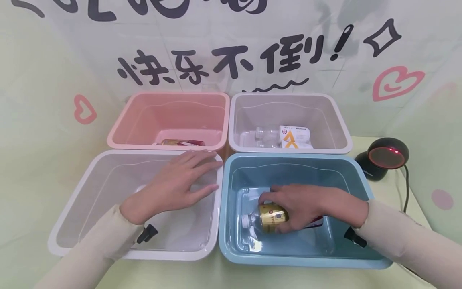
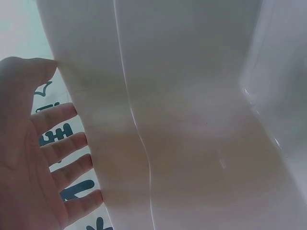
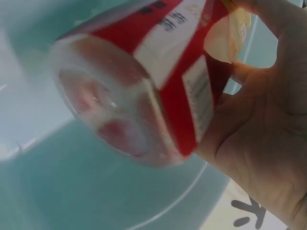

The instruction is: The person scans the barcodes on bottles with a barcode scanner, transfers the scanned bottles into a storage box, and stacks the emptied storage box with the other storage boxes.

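Note:
My right hand [image 1: 303,204] grips a clear plastic bottle [image 1: 273,217] with a gold and red label, low inside the blue bin [image 1: 306,262]. The bottle lies tilted on its side, its cap pointing left. In the right wrist view its round base faces the camera, and the thumb and fingers [image 3: 242,72] curl round the label. My left hand [image 1: 180,182] is stretched out over the light grey front-left bin [image 1: 162,255], holding nothing. Its fingers are straight and spread, with the fingertips right at the bin's rim in the left wrist view.
Behind stand a pink bin [image 1: 113,136] with a gold and red labelled bottle [image 1: 183,142] and a grey bin [image 1: 341,124] with clear bottles bearing white and orange labels [image 1: 296,135]. A black scanner-like device [image 1: 388,154] with a cable stands right. A printed sheet hangs behind.

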### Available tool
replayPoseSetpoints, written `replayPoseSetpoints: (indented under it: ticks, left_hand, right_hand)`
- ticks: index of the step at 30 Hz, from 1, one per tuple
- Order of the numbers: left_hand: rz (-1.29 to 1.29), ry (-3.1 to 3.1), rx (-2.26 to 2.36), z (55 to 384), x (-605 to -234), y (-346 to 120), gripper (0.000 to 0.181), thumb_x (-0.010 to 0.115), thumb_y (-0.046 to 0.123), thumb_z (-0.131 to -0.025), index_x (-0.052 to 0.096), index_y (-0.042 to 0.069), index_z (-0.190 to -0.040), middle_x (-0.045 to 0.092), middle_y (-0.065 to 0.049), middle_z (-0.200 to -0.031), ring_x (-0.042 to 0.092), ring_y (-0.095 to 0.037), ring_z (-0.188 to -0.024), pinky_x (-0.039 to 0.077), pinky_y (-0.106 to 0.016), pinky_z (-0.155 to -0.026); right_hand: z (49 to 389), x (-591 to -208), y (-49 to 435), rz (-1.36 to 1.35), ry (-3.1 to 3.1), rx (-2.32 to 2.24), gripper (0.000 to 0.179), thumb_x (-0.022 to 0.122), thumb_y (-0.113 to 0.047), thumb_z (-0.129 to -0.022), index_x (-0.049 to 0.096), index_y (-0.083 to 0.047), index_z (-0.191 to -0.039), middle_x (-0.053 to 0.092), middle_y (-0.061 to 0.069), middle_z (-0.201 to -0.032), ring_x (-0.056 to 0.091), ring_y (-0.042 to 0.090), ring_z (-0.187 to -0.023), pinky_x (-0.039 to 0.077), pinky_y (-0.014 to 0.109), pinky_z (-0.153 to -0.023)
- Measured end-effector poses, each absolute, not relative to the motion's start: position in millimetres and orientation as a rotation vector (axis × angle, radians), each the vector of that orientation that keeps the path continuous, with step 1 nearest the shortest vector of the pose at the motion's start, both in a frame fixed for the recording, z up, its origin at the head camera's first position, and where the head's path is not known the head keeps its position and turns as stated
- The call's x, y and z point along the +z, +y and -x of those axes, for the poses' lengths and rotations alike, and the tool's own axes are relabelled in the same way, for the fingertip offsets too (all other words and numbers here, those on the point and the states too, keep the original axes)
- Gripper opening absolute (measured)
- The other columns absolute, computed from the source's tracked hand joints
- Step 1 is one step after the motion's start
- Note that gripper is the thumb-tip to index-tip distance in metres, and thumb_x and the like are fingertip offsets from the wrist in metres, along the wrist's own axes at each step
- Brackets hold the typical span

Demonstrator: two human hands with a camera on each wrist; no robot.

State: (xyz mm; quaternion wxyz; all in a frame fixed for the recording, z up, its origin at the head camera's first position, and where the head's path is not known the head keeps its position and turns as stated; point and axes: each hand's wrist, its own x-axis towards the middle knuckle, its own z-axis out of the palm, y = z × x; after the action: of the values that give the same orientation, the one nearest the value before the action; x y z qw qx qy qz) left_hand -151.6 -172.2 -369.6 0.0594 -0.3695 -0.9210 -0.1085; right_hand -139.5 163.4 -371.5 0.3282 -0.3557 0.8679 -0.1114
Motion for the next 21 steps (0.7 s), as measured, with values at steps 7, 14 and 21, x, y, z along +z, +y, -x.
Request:
replayPoseSetpoints:
  ticks: [7, 14, 21]
  left_hand:
    - [1.118, -2.802, -0.323, 151.0, -372.3, -171.9, 0.057, 0.066, 0.053, -0.1, 0.062, 0.023, -0.148, 0.055, -0.004, -0.159, 0.048, -0.029, -0.152, 0.04, -0.056, -0.126]
    - [1.117, -2.794, -0.325, 151.5, -372.4, -171.7, 0.058, 0.067, 0.053, -0.099, 0.063, 0.022, -0.148, 0.056, -0.005, -0.158, 0.048, -0.03, -0.152, 0.04, -0.057, -0.126]
    - [1.12, -2.797, -0.334, 152.1, -371.8, -171.8, 0.057, 0.067, 0.052, -0.099, 0.063, 0.022, -0.147, 0.056, -0.005, -0.159, 0.048, -0.03, -0.152, 0.04, -0.057, -0.126]
  right_hand:
    - [137.0, -359.5, 171.7, 0.946, 2.306, -0.316, 0.059, 0.083, -0.041, -0.086, 0.057, -0.036, -0.14, 0.061, -0.007, -0.11, 0.059, 0.009, -0.087, 0.053, 0.026, -0.073]
    - [135.1, -344.8, 182.6, 0.951, 2.359, -0.353, 0.059, 0.083, -0.04, -0.088, 0.056, -0.035, -0.14, 0.065, -0.011, -0.107, 0.06, 0.007, -0.088, 0.053, 0.025, -0.072]
    - [134.1, -329.5, 193.4, 0.979, 2.471, -0.378, 0.061, 0.082, -0.046, -0.088, 0.056, -0.038, -0.142, 0.066, -0.01, -0.115, 0.06, 0.008, -0.092, 0.053, 0.027, -0.074]
